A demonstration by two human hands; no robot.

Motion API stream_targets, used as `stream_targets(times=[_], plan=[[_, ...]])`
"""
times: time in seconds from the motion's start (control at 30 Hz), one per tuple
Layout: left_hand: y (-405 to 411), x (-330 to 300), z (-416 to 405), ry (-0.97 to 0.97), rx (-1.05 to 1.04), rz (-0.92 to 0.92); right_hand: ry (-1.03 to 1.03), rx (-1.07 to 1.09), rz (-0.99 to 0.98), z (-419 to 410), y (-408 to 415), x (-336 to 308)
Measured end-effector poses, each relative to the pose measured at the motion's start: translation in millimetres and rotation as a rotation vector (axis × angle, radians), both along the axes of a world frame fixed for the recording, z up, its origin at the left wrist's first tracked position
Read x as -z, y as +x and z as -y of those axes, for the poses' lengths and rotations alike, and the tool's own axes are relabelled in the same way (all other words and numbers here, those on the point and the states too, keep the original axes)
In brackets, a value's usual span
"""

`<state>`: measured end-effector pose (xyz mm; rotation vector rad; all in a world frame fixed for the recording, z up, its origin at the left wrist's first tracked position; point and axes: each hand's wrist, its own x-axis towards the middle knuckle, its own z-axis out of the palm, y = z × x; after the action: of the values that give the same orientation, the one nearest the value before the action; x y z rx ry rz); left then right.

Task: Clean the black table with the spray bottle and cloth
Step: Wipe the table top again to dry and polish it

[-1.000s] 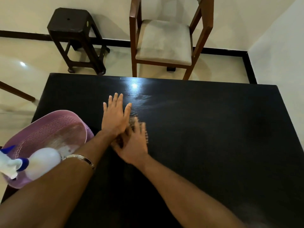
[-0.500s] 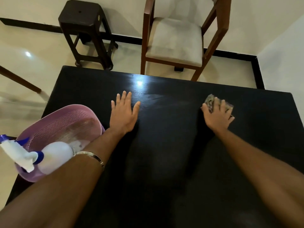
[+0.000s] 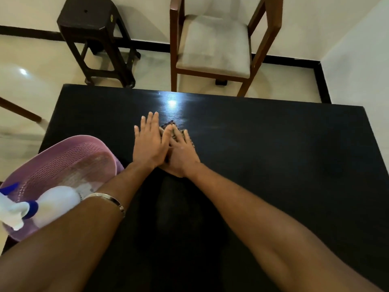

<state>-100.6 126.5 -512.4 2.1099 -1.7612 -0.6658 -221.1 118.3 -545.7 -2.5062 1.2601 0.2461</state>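
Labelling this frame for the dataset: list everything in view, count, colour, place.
table: 1, black, fills the foreground
cloth: 1, dark patterned, on the table under the right hand
basket: 1, purple, table's left edge
spray bottle: 1, white with blue trigger, lying in the basket
stool: 1, dark brown, floor beyond the table, left
chair: 1, brown wood with grey seat, beyond the far edge
bangle: 1, silver, left wrist
left hand: flat on the table, fingers straight
right hand: flat, presses the cloth

The room was dim; a lamp's glare shone on my black table (image 3: 273, 144), my arms cast shadows, edges bowed.
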Motion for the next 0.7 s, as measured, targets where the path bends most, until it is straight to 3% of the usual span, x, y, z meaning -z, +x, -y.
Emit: stream_targets(times=[0.17, 0.47, 0.6, 0.7], plan=[[-23, 4, -3, 0.009, 0.058, 0.049, -0.084, 0.209, 0.041, 0, -112, 2], [-57, -1, -27, 0.030, 0.121, 0.087, 0.033, 1.123, -0.070, -35, -367, -14], [-64, -8, -39, 0.016, 0.105, 0.093, 0.132, 1.389, -0.042, -50, -379, -20], [-67, -13, -50, 0.016, 0.085, 0.104, 0.090, 1.388, -0.041, -53, -323, -14]])
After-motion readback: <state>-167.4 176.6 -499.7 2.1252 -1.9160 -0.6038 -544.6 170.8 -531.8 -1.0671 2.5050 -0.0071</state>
